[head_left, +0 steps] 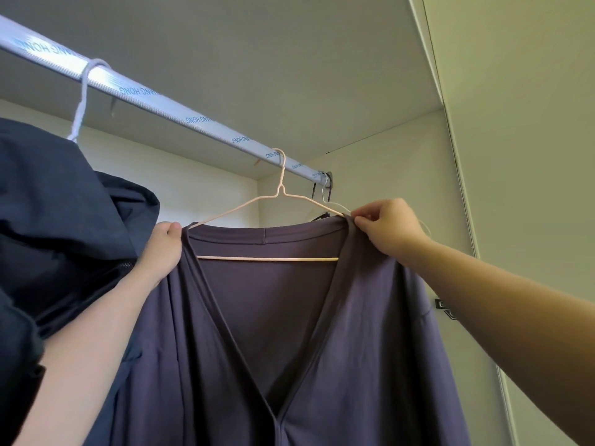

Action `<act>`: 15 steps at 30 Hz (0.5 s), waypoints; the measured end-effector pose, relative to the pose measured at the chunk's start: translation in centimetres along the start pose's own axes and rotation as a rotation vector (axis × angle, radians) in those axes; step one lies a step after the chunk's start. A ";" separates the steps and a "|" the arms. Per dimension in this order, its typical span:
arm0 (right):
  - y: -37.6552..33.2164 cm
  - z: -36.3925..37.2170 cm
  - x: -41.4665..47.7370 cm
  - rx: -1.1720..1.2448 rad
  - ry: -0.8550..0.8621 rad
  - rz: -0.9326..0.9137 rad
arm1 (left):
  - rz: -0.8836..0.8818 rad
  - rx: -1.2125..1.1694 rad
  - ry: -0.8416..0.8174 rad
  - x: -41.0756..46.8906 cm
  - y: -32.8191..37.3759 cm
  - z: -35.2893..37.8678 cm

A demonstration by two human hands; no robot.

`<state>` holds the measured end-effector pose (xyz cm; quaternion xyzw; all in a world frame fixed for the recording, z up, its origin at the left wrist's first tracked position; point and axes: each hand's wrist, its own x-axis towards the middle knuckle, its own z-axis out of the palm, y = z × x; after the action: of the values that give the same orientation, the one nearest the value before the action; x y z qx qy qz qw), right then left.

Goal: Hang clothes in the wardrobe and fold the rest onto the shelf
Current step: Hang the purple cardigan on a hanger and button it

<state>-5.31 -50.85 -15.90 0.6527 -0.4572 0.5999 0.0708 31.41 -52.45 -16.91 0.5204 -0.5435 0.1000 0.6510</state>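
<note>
Presently, a soft, matte purple cardigan (370, 333) is draped on a thin peach wire hanger (267, 259), whose rounded hook is looped over a ribbed, silvery metal rail (154, 99) printed with blue lettering. The rail is set slantwise, from the near left to the far right of the wardrobe. The cardigan's banded neckline is opened in a deep V, and the hanger's straight lower bar is seen across it.

The garment's left shoulder is gripped by the left hand (164, 249), fingers curled into the cloth with the thumb on top. At the right shoulder, the collar band is pinched between thumb and fingertips of the right hand (386, 230), just where the hanger's sloping arm ends.

To the near left, a crinkled navy jacket (64, 204) is hung from a pale hook (85, 91). At the far right end of the rail, a white wire hanger (335, 206) and a dark one (314, 194) are partly hidden behind the cardigan.
</note>
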 end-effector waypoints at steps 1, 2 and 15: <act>0.1 0.1 -0.2 -0.019 0.022 -0.031 | 0.004 0.028 -0.001 0.1 0.1 0.1; 0.3 0.1 -0.4 -0.029 0.033 -0.053 | 0.010 0.053 -0.002 0.1 0.1 0.2; 0.8 -0.7 -0.4 -0.202 -0.107 -0.111 | 0.168 0.176 -0.023 0.2 -1.1 0.4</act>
<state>-6.30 -50.66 -16.45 0.6977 -0.4814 0.5104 0.1448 31.97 -53.34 -17.40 0.5291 -0.5817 0.1954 0.5861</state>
